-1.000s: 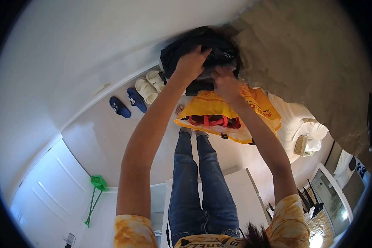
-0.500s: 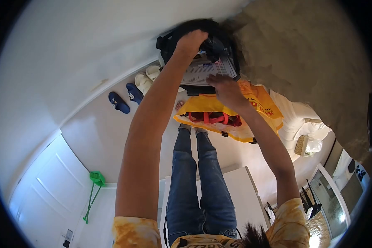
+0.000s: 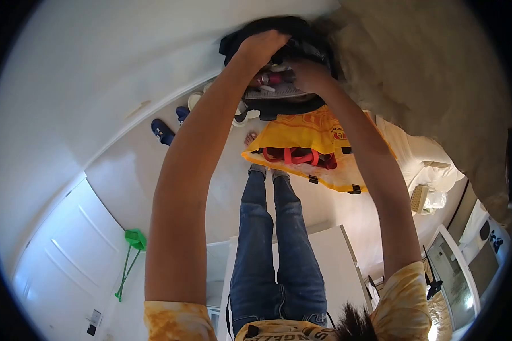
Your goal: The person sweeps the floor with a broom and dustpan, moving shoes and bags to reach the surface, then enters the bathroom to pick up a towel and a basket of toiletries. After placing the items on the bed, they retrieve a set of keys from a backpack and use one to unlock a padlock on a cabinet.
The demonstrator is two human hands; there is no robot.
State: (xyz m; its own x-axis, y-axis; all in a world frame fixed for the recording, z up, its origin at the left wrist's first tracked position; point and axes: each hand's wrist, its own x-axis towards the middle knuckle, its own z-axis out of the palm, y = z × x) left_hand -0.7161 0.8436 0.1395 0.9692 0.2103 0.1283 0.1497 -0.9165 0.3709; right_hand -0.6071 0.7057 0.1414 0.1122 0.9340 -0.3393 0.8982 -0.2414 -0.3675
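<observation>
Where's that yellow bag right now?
In the head view, the yellow bag is just right of center, directly below the black bag, with red straps showing in its opening.

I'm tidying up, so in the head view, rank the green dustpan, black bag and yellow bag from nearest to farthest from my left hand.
From your left hand:
1. Black bag, right at the hand.
2. Yellow bag, nearer your feet, rightward.
3. Green dustpan, far left, beside the door.
</observation>
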